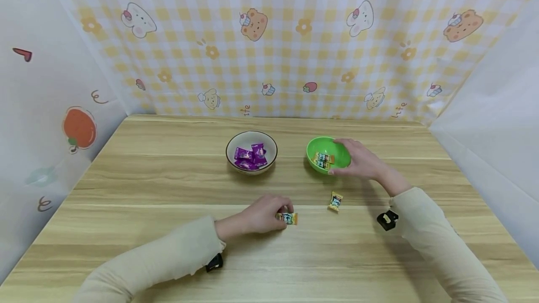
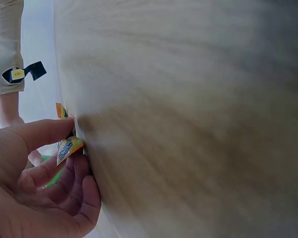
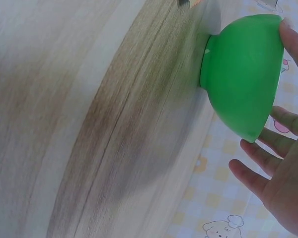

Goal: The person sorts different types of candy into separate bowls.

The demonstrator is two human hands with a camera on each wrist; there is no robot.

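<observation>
My left hand point(image 1: 264, 215) pinches a small yellow wrapped candy point(image 1: 289, 219) at the tabletop. In the left wrist view, that candy point(image 2: 68, 148) shows between the thumb and curled fingers. My right hand point(image 1: 361, 160) grips the green bowl point(image 1: 323, 143) by its right side. The right wrist view has the thumb on one part of the green bowl's rim point(image 3: 243, 74) and fingers on another; the bowl stands on the table. Yellow candies point(image 1: 322, 160) lie inside it. Another yellow candy point(image 1: 335, 202) lies on the table between the two hands.
A white bowl with a dark rim point(image 1: 230, 159) stands left of the green bowl, holding several purple wrapped candies point(image 1: 251, 155). Both bowls are on the wooden table point(image 1: 168, 176). A checked curtain point(image 1: 278, 55) hangs behind the table's far edge.
</observation>
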